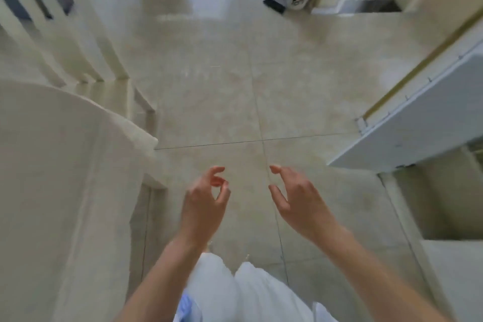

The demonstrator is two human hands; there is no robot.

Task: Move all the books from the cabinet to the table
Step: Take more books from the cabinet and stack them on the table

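You are holding your left hand [206,198] and right hand [295,196] loosely curled and empty over the floor [235,91]. No books are showing; the white cabinet door [418,123] is lying right, nearer your right hand.

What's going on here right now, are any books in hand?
No books are in hand or in view. The person is standing on the tiled floor, with the left hand and the right hand held out in front, fingers loosely curled and holding nothing. A white table with chairs sits to the left, and an open white cabinet door juts in on the right. The view is blurred.
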